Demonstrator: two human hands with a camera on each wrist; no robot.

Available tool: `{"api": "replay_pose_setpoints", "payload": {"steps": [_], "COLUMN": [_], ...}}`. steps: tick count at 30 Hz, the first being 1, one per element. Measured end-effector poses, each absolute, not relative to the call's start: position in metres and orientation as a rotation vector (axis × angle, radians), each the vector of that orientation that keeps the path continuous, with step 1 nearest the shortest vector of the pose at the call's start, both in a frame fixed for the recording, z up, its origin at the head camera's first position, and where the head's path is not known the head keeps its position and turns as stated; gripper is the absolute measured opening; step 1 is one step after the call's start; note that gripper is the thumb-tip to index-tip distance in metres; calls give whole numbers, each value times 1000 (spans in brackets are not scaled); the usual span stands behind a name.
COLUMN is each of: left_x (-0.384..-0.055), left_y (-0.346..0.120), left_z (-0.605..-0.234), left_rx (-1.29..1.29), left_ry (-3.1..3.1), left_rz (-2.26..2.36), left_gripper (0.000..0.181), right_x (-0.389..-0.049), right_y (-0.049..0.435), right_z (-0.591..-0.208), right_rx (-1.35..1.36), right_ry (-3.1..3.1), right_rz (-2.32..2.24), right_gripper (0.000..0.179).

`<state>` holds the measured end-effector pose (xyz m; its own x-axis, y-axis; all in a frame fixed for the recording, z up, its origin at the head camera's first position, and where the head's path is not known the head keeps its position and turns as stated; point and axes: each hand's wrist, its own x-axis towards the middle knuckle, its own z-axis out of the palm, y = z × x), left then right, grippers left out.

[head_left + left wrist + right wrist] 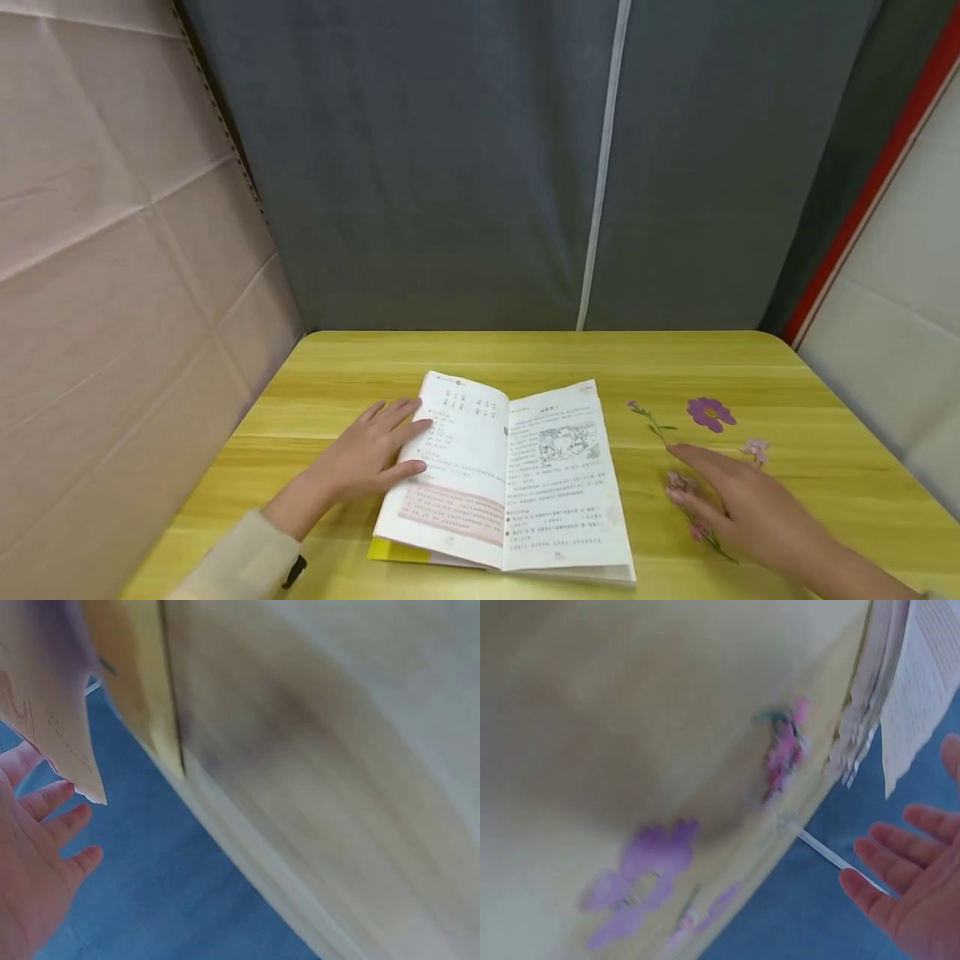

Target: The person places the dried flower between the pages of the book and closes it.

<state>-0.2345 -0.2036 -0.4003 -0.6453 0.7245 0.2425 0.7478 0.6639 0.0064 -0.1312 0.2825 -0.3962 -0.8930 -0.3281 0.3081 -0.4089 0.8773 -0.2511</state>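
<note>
An open book (558, 492) with printed pages lies on the table, a line drawing on its right page. My left hand (360, 462) is at the book's left edge, fingers spread and fingertips over the left page's margin. In the left wrist view, that hand (34, 859) shows loose fingers beside a page (56, 697). To the right of the book, my right hand (757, 508) reaches over small flowers, partly hiding them. Beneath its thumb is a pink flower sprig (701, 529). The right wrist view shows this hand (922, 885) with fingers extended and holding nothing.
A flat purple flower (711, 414), a thin stemmed sprig (651, 421) and a pale pink blossom (756, 450) lie around the right hand. The wooden table (525, 354) ends at a dark grey curtain (435, 167). Pale cloth walls (112, 250) stand at the sides.
</note>
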Motion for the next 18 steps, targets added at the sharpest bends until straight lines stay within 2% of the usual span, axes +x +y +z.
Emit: {"api": "replay_pose_setpoints", "payload": {"steps": [11,18], "left_x": [-229,-227], "left_y": [-207,-209], "left_z": [-423,-432], "left_rx": [-1138,-1122], "left_ry": [-2762,-2891], "left_rz": [-32,-7], "left_gripper": [89,94], "right_x": [-114,-110], "right_y": [282,291], "right_z": [-411,-418], "right_rx": [238,14], "right_ry": [-2897,-3033], "right_rz": [625,802], "right_gripper": [54,60]}}
